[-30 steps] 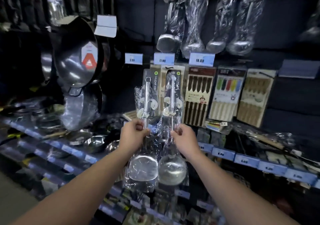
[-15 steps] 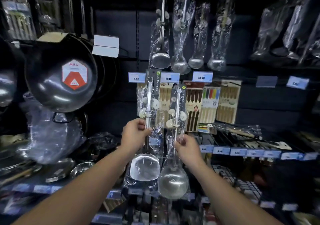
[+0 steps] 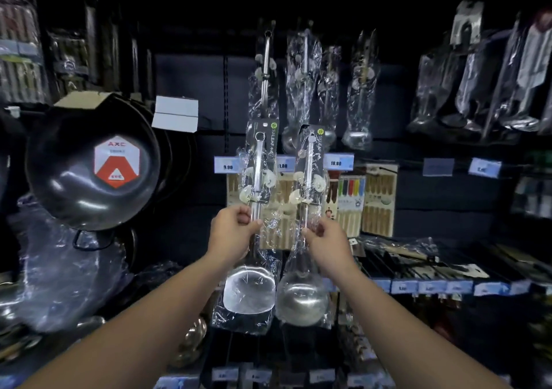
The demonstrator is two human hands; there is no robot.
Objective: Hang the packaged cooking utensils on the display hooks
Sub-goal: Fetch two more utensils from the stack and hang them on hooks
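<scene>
1. Head view: your left hand (image 3: 231, 230) is gripping the wrapped spatula (image 3: 250, 291) by its handle. Your right hand (image 3: 327, 240) is pinching the wrapped ladle (image 3: 301, 299) just beside it.
2. You are holding both upright, heads down, below the hanging utensils (image 3: 303, 83), probably so the top holes are leading upward for hanging.

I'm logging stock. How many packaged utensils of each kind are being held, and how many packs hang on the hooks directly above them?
Held spatula (left hand): 1
Held ladle (right hand): 1
Already hung packs: 4
Total: 6
</scene>
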